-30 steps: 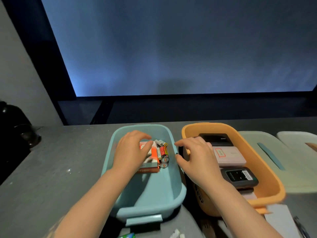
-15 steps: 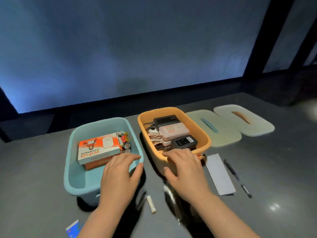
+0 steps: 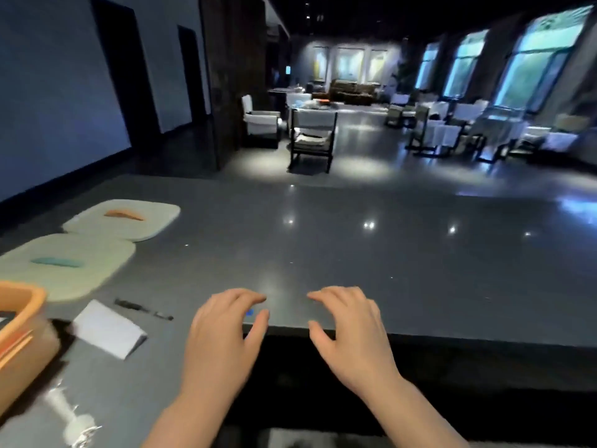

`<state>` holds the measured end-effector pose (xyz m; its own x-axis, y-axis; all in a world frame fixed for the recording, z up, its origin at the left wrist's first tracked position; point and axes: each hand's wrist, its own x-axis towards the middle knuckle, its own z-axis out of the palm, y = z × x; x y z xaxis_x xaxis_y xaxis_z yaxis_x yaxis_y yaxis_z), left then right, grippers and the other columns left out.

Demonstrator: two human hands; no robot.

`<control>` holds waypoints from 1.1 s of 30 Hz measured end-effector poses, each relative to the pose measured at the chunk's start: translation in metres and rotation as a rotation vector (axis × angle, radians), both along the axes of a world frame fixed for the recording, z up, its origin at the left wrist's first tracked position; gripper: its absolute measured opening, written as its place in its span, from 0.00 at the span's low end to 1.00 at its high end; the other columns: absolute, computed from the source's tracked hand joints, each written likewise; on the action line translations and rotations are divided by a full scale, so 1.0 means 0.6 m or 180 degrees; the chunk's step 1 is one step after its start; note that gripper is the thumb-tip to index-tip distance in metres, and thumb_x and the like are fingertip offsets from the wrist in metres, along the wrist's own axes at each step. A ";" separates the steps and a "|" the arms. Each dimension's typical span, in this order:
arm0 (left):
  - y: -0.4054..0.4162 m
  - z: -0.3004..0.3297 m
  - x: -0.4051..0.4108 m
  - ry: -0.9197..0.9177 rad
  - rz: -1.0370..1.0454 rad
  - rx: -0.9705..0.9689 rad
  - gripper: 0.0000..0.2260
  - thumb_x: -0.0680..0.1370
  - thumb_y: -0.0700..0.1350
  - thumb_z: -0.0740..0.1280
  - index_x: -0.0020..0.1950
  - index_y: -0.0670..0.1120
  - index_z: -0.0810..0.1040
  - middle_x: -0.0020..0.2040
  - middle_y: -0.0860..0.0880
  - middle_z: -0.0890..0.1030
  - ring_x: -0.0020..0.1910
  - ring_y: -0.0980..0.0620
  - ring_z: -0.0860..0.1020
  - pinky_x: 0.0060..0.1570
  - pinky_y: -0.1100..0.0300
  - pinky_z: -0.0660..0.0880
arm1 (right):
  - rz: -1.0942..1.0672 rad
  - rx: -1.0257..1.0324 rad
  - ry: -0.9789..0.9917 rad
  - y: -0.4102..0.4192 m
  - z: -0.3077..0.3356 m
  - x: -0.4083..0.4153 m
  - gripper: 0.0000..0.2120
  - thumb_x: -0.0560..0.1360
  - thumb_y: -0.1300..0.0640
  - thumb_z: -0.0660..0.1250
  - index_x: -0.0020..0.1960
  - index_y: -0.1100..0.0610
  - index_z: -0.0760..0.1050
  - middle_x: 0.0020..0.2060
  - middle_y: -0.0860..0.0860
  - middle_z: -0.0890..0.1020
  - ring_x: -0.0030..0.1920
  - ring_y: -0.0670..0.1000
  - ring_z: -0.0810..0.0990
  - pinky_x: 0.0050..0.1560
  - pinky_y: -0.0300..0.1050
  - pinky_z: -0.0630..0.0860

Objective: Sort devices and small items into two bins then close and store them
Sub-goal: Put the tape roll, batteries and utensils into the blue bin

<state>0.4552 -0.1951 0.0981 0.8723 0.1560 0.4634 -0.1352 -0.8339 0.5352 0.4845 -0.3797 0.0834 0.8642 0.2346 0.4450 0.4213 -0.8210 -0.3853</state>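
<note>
Both hands, left hand (image 3: 223,331) and right hand (image 3: 349,324), hover loose and empty right of the orange bin (image 3: 22,313), lids (image 3: 69,266) off, probably between items.

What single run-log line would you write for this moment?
left hand: open, empty | right hand: open, empty | both lids: off, on table | orange bin: uncovered, at left edge | blue bin: out of view

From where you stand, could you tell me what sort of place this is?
Probably a hotel lounge or restaurant hall: armchairs beside low tables, white-clothed dining tables along tall windows, and a sofa at the far end, all beyond a polished dark counter.
</note>
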 end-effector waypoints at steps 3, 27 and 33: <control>-0.160 0.013 0.035 -0.0159 -0.0749 0.0015 0.08 0.73 0.45 0.72 0.51 0.51 0.82 0.49 0.57 0.80 0.51 0.53 0.77 0.53 0.56 0.71 | -0.0730 0.0051 -0.0090 -0.162 0.012 -0.028 0.17 0.74 0.48 0.65 0.63 0.43 0.73 0.59 0.36 0.73 0.63 0.39 0.65 0.60 0.33 0.53; -1.333 0.006 0.044 0.0050 -0.3867 -0.0426 0.08 0.72 0.47 0.72 0.49 0.58 0.80 0.47 0.66 0.76 0.50 0.63 0.73 0.49 0.66 0.66 | -0.3812 0.0014 -0.0314 -1.195 0.026 -0.279 0.15 0.69 0.47 0.66 0.56 0.42 0.76 0.51 0.34 0.73 0.56 0.41 0.71 0.53 0.37 0.62; -1.568 0.001 0.125 0.0068 -0.4210 -0.0458 0.07 0.73 0.47 0.70 0.50 0.58 0.80 0.47 0.67 0.76 0.50 0.63 0.72 0.51 0.65 0.63 | -0.4258 -0.0018 -0.0258 -1.389 0.019 -0.226 0.16 0.69 0.50 0.69 0.57 0.42 0.76 0.51 0.34 0.75 0.56 0.41 0.71 0.53 0.39 0.62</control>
